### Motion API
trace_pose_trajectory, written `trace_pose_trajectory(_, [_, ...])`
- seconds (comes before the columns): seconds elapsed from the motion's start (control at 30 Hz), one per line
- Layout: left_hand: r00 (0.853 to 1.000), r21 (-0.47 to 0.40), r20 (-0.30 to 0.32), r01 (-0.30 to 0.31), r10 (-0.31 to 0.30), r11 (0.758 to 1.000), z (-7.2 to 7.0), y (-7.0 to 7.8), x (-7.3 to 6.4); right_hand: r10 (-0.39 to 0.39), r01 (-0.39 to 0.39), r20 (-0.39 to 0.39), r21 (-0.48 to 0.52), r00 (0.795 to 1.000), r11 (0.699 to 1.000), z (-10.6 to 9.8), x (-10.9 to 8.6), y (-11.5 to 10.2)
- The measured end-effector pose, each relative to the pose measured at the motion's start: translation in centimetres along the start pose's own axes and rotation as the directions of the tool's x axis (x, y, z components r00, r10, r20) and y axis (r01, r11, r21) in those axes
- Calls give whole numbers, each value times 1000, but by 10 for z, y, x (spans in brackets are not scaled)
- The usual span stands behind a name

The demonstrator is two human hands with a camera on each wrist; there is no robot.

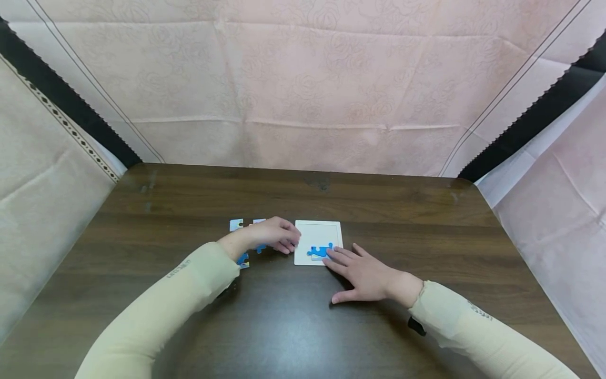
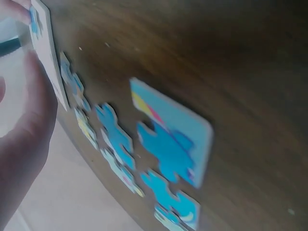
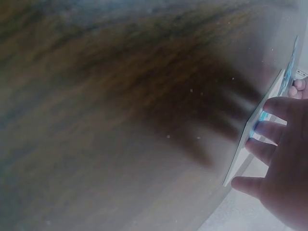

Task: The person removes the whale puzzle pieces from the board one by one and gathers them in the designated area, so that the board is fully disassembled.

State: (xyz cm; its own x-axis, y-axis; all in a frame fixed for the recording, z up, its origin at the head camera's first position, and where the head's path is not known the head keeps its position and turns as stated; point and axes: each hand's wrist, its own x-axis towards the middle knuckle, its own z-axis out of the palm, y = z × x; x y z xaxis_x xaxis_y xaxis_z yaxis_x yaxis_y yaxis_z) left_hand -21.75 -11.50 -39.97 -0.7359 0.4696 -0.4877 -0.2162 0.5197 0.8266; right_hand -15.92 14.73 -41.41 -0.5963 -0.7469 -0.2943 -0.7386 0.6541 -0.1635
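A white puzzle tray [image 1: 312,232] with a raised border lies on the table in front of me. A blue jigsaw piece [image 1: 318,252] sits in its lower right part. My right hand [image 1: 366,276] reaches in from the right with fingers spread, its fingertips [image 3: 263,126] at this piece and the tray's edge. My left hand [image 1: 276,234] is at the tray's left edge, its fingers loosely bent and nothing showing between them. Partly under the left forearm lie several loose jigsaw pieces [image 1: 236,225]; the left wrist view shows a light blue corner piece [image 2: 166,134] with a dark blue shape.
The pieces lie in a loose group left of the tray, among them a blue piece [image 2: 115,132] and a piece with a white curved mark [image 2: 185,209]. The brown wooden table [image 1: 265,195] ends at a pale patterned cloth [image 1: 303,95] behind.
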Motion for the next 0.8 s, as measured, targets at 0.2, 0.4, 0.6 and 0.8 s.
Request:
trace_pose_trajectory(0.2, [999, 30, 35, 3, -4, 1000, 7, 4, 5, 3, -3, 0, 7, 1000, 1000, 0, 0, 0])
trace_pose_trajectory(0.4, [999, 31, 51, -9, 8, 999, 10, 4, 8, -20, 20, -23, 1, 1000, 1000, 2, 0, 0])
trace_pose_trajectory(0.6, [998, 27, 65, -18, 17, 999, 14, 6, 12, -41, 40, -42, -11, 998, 999, 3, 1, 1])
trace_pose_trajectory(0.8, [998, 24, 65, -20, 18, 1000, 16, 7, 15, -36, 35, -45, -16, 998, 999, 3, 0, 2])
